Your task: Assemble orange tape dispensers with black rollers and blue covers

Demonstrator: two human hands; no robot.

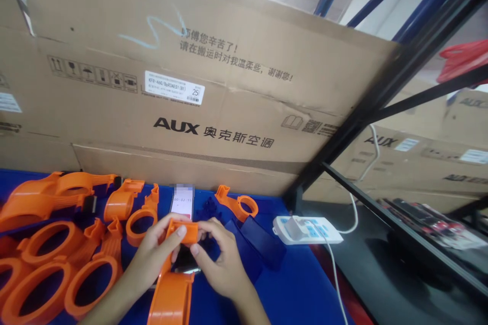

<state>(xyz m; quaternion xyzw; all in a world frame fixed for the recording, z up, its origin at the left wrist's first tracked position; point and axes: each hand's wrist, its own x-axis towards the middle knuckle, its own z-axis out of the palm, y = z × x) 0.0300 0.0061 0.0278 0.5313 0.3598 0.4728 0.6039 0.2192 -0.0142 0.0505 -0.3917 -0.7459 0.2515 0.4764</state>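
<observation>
Lower centre: I see left hand (158, 246) and right hand (223, 264) clamping orange bracket (185, 232); slipping, it may strike phone (182, 204).

The orange bracket (173, 289) pinched between my left hand (154, 251) and right hand (221, 264) fills 6 o'clock. Orange rings (57, 259) crowd 8 to 11 o'clock. At 12 a phone (182, 205) sits close, and the cardboard box (213, 127) walls off everything behind it. Dark blue plastic pieces (263, 241) lie at 2, the power strip (308, 229) and its white cable (337, 279) at 3. Bare blue mat (293, 294) opens at 4 to 5 o'clock.
</observation>
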